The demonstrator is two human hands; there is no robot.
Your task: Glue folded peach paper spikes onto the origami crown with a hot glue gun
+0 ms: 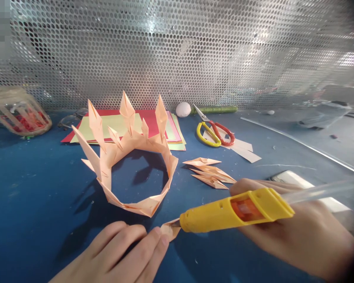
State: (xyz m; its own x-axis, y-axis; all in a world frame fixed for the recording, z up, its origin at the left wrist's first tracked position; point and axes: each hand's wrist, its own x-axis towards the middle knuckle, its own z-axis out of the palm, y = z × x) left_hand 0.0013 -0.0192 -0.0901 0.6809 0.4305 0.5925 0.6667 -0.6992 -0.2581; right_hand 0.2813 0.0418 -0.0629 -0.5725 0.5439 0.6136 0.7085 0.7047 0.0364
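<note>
My right hand (295, 228) is closed around a yellow hot glue gun (215, 216) with a clear glue stick (324, 190) sticking out of its back. The gun's metal nozzle touches a small folded peach paper piece (170, 231), which my left hand (120, 251) pinches at the fingertips. Just beyond my left hand stands a ring-shaped peach paper crown (152, 204) with several upright folded points around its left and far side. Loose folded paper points (211, 173) lie to the right of the crown.
Behind the crown is a stack of coloured paper sheets (106, 124). Scissors (212, 131) rest on paper scraps (244, 151), near a white ball (183, 109) and a green roll (215, 110). A jar (20, 114) stands far left; a perforated metal panel (165, 51) closes the back.
</note>
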